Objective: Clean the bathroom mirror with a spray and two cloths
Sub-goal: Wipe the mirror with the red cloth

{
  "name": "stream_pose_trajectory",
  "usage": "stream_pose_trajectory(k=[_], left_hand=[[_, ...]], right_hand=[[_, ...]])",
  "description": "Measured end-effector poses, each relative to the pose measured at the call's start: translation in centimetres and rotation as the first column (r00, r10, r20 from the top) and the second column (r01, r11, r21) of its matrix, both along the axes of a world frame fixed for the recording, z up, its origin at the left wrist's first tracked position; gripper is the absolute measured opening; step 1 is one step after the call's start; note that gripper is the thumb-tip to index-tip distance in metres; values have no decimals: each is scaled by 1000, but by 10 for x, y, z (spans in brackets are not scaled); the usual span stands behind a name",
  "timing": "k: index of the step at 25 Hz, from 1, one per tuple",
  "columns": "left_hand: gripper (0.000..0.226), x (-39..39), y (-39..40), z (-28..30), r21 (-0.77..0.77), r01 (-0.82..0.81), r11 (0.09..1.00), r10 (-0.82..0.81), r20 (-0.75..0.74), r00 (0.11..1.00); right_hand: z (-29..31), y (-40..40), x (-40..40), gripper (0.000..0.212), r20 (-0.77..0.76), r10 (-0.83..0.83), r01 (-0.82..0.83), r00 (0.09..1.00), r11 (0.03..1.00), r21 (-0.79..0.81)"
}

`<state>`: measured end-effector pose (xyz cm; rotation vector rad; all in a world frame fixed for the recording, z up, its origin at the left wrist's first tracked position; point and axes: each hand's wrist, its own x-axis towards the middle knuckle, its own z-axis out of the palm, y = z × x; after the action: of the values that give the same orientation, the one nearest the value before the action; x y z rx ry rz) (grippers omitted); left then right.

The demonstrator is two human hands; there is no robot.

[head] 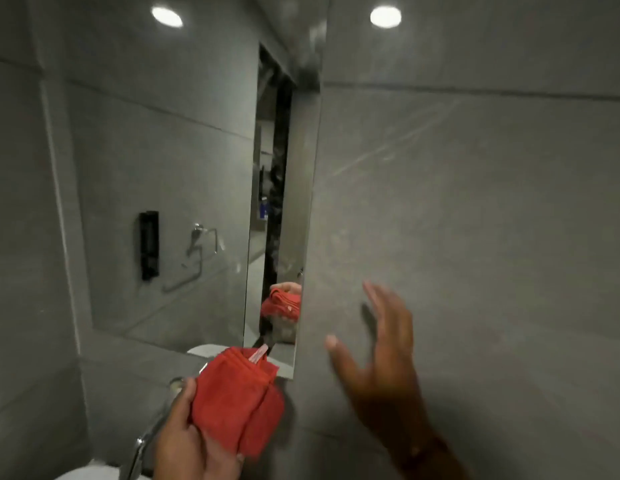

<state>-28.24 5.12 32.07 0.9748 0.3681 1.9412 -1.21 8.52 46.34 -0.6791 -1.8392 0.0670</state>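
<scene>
Head view: grey tiled bathroom wall [492, 202] with a mirror [163, 185] mounted at its left. The left hand [194, 441] grips a folded red cloth [235, 400] low in front of the mirror's bottom corner. The right hand [377, 355], to the right of the cloth, is spread open and empty before the wall. A chrome tap [145, 441] sits just left of the left hand.
</scene>
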Motion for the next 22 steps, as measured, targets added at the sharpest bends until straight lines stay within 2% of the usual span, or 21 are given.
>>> stream_pose_trajectory(k=[1, 2, 4, 5, 7, 10, 13, 14, 15, 17, 18, 19, 20, 21, 22], left_hand=[[67, 14, -14, 43, 59, -5, 998, 3, 47, 999], [72, 25, -25, 76, -31, -42, 999, 44, 72, 996], [74, 35, -30, 123, -295, -145, 944, 187, 120, 975], [69, 35, -31, 142, -283, -106, 953, 172, 222, 960], [61, 41, -25, 183, -269, -197, 943, 280, 321, 905], [50, 48, -13, 263, -240, -382, 893, 432, 213, 876], [52, 54, 8, 337, -129, -587, 800, 597, 68, 799], [53, 55, 18, 362, -52, -691, 721, 692, 9, 722], [55, 56, 27, 387, 54, -797, 601, 799, -63, 598], [64, 51, 49, 428, 354, -849, 392, 918, -211, 336], [68, 47, 64, 444, 492, -802, 337, 930, -309, 201], [72, 45, 78, 454, 609, -733, 303, 904, -427, 19], [75, 44, 90, 456, 710, -651, 270, 830, -514, -217], [77, 43, 100, 454, 802, -547, 241, 736, -518, -435], [77, 42, 106, 450, 860, -458, 225, 678, -476, -560]], right_hand=[[43, 1, -4, 83, 72, -103, 103, 992, 995, -2], [95, 14, -11, 89, 135, -186, 170, 973, 978, 117], [192, 25, -25, 96, 207, -390, 320, 897, 897, 304], [217, 35, -29, 99, 237, -477, 385, 847, 856, 346], [236, 57, -32, 101, 316, -571, 451, 758, 808, 378], [244, 75, -33, 101, 334, -679, 525, 654, 725, 445], [239, 83, -35, 102, 324, -690, 532, 647, 714, 456], [240, 85, -34, 102, 315, -680, 525, 662, 721, 453], [240, 84, -34, 102, 316, -674, 522, 668, 727, 447], [239, 84, -34, 102, 297, -663, 513, 688, 733, 448], [239, 85, -34, 102, 290, -661, 511, 692, 732, 450], [238, 86, -34, 101, 288, -662, 511, 692, 731, 452], [238, 87, -34, 101, 282, -663, 513, 693, 729, 454], [237, 88, -34, 101, 275, -664, 513, 695, 726, 457], [237, 89, -34, 102, 270, -666, 515, 696, 724, 458]])
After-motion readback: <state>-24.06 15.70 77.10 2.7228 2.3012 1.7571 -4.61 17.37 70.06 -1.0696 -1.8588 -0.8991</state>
